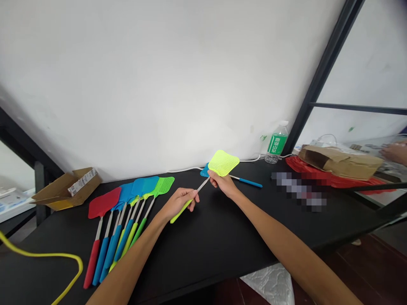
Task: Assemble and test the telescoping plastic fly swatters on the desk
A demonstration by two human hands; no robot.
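Note:
Both my hands hold a yellow-green fly swatter (224, 162) above the black table, tilted with its head up to the right. My left hand (182, 202) is closed round the upper end of its handle. My right hand (222, 183) pinches the metal rod just below the perforated head. Behind my right hand a blue fly swatter (250, 183) lies on the table, partly hidden. To the left, several fly swatters lie side by side with their heads overlapping: a red fly swatter (104, 203), blue ones, yellow-green ones and a green fly swatter (164, 186). My left forearm covers some handles.
An open cardboard box (60, 199) stands at the left, near a yellow cable (47, 255). A water bottle (277, 144) is by the wall. At the right, past black frame bars, a carton (340, 163) rests on red plastic; another person's hand (396, 151) is there.

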